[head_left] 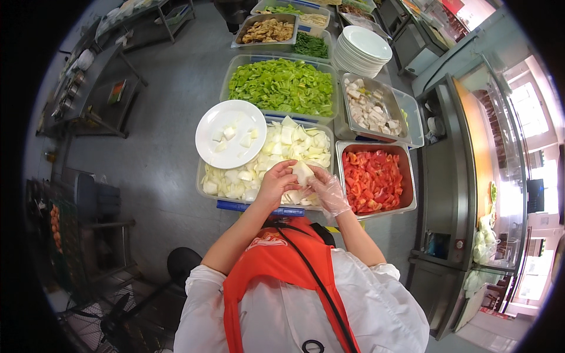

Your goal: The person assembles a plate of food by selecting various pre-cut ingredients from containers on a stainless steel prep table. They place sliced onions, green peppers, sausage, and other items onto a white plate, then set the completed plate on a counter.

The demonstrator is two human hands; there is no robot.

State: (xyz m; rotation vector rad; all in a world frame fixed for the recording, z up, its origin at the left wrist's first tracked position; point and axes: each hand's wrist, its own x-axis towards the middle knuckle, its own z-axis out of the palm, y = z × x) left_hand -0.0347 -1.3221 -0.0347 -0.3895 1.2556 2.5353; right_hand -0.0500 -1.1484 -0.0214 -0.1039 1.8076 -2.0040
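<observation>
Between my two hands, over a clear bin of cut onion (235,183), is a pale piece of onion (302,173). My left hand (279,183), bare, pinches it from the left. On the right, my right hand (326,189) wears a clear plastic glove and grips the same piece. A white plate (206,138) with a few onion pieces on it rests on the bin's far left part. Just right of my gloved hand stands a metal pan (410,197) of chopped tomato (372,176).
Beyond the onion lies a bin of chopped green vegetable (279,85). A metal pan of whitish chunks (371,109) stands behind the tomato, with a stack of white plates (362,50) further back. Steel counters (444,194) line the right, a rack (106,88) the left.
</observation>
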